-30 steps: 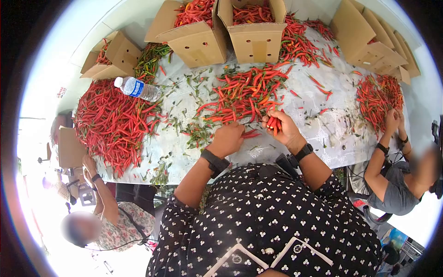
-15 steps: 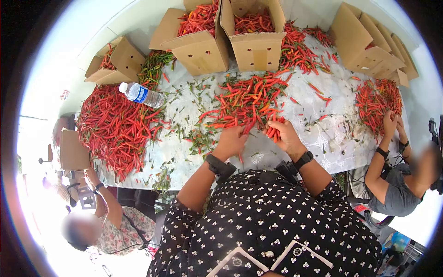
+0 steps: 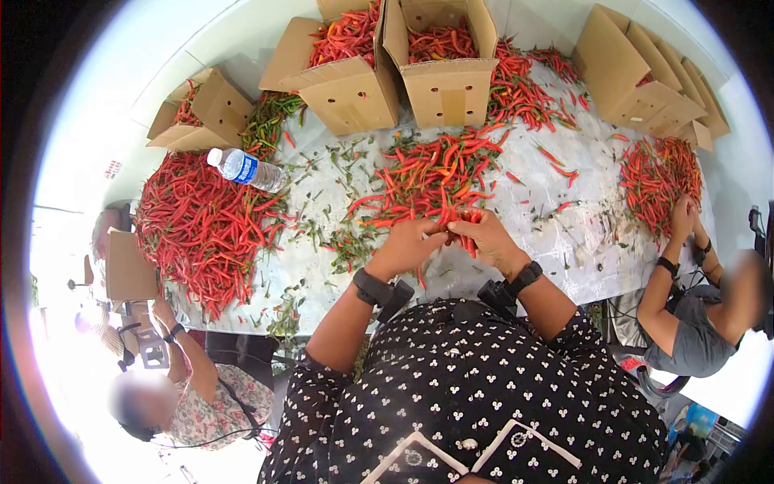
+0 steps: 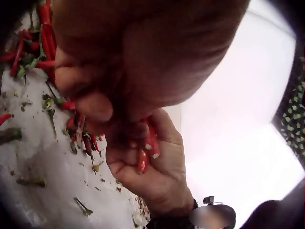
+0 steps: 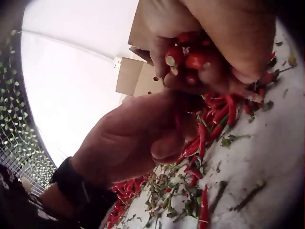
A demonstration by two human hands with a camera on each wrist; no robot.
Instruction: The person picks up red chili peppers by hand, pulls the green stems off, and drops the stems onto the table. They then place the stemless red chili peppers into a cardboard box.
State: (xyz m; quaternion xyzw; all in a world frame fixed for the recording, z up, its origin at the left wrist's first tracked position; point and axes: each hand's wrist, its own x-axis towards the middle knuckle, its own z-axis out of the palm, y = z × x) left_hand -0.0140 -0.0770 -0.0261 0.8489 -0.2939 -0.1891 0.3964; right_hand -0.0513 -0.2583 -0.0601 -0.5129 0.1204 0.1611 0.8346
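My right hand [image 3: 493, 242] grips several red chili peppers [image 5: 195, 61]; their pale, stemless ends show in both wrist views. My left hand [image 3: 405, 248] meets it just in front of the middle chili pile [image 3: 435, 173]. Between the fingertips of the two hands a red chili [image 3: 444, 216] shows, pinched by the left fingers and largely hidden by them. Seen from the left wrist, the right palm [image 4: 159, 179] lies behind the left hand, with chili ends [image 4: 151, 145] poking out of its fingers.
Green stems [image 3: 351, 246] litter the white tabletop [image 3: 540, 266]. A large red chili heap [image 3: 201, 234] and a water bottle [image 3: 246, 169] lie at left. Cardboard boxes [image 3: 447, 89] of chilies line the back. Another person's hands [image 3: 685, 216] work at a right-hand pile [image 3: 657, 177].
The left hand reached forward into the pile, drew out a chili, then moved right to meet the right hand. The right hand kept its bunch and shifted slightly left.
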